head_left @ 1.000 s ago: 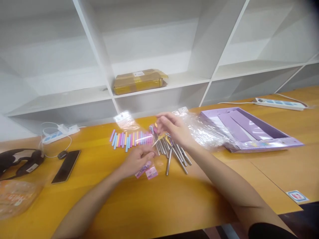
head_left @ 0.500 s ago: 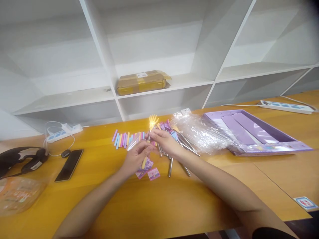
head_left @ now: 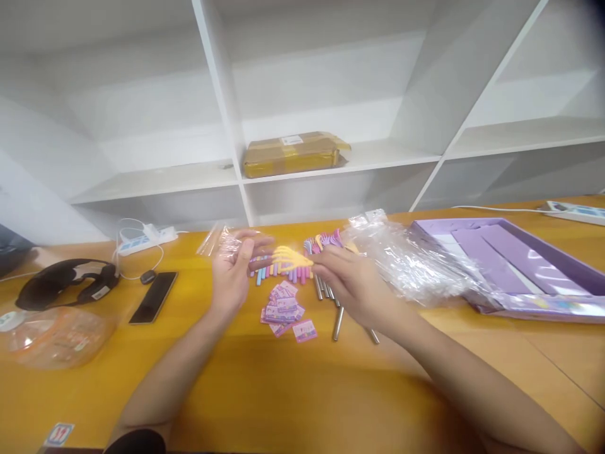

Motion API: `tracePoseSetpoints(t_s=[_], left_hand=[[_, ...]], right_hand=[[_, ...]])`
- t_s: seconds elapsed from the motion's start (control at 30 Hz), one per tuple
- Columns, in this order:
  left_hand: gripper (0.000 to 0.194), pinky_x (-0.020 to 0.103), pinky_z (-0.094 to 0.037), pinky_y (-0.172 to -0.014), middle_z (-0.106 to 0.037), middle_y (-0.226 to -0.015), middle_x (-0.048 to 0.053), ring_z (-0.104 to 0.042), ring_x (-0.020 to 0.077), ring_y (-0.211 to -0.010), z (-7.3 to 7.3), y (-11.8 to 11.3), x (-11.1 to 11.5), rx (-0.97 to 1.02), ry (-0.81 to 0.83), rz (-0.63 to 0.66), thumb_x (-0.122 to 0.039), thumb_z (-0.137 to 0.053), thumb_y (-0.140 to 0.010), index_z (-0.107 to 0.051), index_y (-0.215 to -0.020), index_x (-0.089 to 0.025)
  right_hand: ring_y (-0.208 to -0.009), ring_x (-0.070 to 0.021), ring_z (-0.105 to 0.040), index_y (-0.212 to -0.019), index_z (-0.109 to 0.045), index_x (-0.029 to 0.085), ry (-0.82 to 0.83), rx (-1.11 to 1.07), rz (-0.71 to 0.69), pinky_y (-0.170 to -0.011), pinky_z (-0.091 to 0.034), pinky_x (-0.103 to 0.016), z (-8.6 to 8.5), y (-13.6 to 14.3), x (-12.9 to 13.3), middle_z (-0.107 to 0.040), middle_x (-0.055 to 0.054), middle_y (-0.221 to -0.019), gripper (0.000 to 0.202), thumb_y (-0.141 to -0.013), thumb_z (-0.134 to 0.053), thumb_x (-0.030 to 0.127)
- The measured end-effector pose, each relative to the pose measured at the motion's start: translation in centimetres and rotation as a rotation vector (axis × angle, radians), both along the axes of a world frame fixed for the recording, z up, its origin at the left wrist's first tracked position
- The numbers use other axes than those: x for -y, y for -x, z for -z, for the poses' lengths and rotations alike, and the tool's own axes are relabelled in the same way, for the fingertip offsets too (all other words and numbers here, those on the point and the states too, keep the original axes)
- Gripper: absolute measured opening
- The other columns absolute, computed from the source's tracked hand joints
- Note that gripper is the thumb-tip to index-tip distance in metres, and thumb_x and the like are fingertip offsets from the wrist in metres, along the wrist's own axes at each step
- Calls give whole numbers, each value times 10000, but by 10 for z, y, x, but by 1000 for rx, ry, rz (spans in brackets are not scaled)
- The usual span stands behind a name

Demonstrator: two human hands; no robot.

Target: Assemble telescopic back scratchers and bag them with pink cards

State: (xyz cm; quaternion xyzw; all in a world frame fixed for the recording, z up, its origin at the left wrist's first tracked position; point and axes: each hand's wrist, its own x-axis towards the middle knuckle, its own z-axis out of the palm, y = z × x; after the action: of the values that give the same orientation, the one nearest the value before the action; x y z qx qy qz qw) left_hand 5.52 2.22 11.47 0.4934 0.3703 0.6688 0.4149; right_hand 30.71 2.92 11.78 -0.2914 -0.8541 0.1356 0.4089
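Right hand [head_left: 352, 277] pinches a yellow claw [head_left: 288, 257] above the middle of the tabletop [head_left: 302, 391]; left hand [head_left: 231, 274], loosely open, has a clear bag [head_left: 220, 239] against it, grip unclear. Cards [head_left: 284, 308] lie nearer the front edge, sticks [head_left: 260, 275] nearer the back.

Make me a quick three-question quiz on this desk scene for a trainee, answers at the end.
1. Which hand holds the yellow hand-shaped piece? A: left. B: right.
2. True or false: the taped parcel sits on the shelf.
3. Fill in the colour: the open box beside the clear plastic bags is ____.

Key: 1. B, the right hand. 2. True. 3. Purple.
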Motion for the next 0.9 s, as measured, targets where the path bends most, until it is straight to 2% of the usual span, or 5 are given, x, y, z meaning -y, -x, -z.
tracePoseSetpoints(t_s=[0.2, 0.4, 0.53, 0.73, 0.9], left_hand=[[357, 425, -702, -891, -822, -1036, 57, -811, 265, -1097, -10, 5, 4, 28, -19, -9, -511, -750, -977, -563, -1110, -238], [323, 503, -679, -981, -827, -1044, 79, -812, 287, -1093, -9, 7, 1, 7, 38, 108, -458, -804, -943, -622, -1069, -223], [363, 527, -682, -979, -820, -1018, 68, -812, 299, -1069, -4, 4, -1, 28, 76, 82, -449, -880, -864, -689, -1055, -205], [395, 472, -707, -901, -820, -994, 67, -814, 258, -929, 2, -2, -2, 18, 172, 78, -445, -937, -790, -752, -1030, -192], [373, 477, -691, -958, -820, -1094, 78, -797, 280, -1050, 11, -5, -1, -29, 162, 138, -435, -929, -806, -774, -1056, -206]], right_hand=[[-797, -189, -582, -1018, -718, 216, -20, 114, 143, -713, -428, -327, 8, 9, -11, -629, -68, -905, 394, -1158, -407, 413], [-844, -201, -597, -1073, -745, 218, 6, 90, 135, -764, -451, -343, 7, 0, -23, -621, -72, -921, 394, -1155, -418, 422], [-818, -195, -588, -1073, -768, 221, 29, 66, 80, -769, -462, -346, 6, -3, -28, -599, -59, -884, 404, -1149, -439, 441], [-817, -192, -580, -1049, -802, 216, 54, 54, 40, -778, -464, -354, 6, -5, -32, -600, -54, -870, 408, -1141, -475, 442], [-857, -197, -606, -1030, -840, 232, 113, 47, -12, -805, -470, -365, 6, -6, -32, -657, -62, -893, 397, -1125, -523, 451]])
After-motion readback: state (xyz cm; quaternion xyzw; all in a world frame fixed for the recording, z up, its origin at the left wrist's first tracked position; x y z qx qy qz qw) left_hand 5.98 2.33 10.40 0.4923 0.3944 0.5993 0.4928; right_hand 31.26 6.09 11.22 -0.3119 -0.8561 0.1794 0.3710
